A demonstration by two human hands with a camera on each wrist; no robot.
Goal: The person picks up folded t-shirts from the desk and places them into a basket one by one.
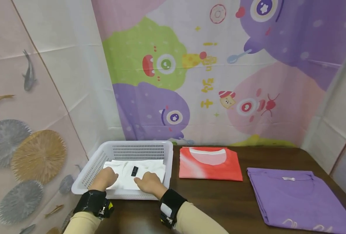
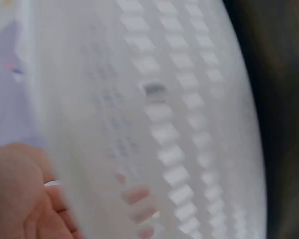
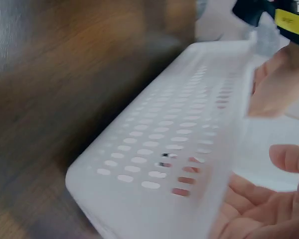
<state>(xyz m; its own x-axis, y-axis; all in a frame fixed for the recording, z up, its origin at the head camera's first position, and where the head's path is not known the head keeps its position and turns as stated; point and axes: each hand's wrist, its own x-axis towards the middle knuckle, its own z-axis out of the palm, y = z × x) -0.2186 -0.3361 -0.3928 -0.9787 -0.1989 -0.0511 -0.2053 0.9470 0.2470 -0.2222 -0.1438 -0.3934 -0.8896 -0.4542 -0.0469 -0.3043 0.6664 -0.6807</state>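
A folded white shirt (image 1: pixel 149 166) with a black label (image 1: pixel 134 171) lies in a white perforated basket (image 1: pixel 168 162). My left hand (image 1: pixel 104 178) reaches over the basket's front rim at the shirt's near left corner. In the left wrist view some of its fingers (image 2: pixel 139 194) show through the wall's holes. Over the near right part of the shirt is my right hand (image 1: pixel 151 184), palm toward me, thumb apart from loosely bent fingers (image 3: pixel 241 191). No cloth is plainly pinched in either hand. The basket wall partly hides the fingertips.
To the right of the basket, a folded red-and-white shirt (image 1: pixel 211 169) lies on the dark wooden table (image 1: pixel 214 201). A folded purple shirt (image 1: pixel 295 198) is farther right. Behind the table hangs a cartoon-print curtain (image 1: pixel 214 123), with patterned cloth (image 1: pixel 44 97) along the left.
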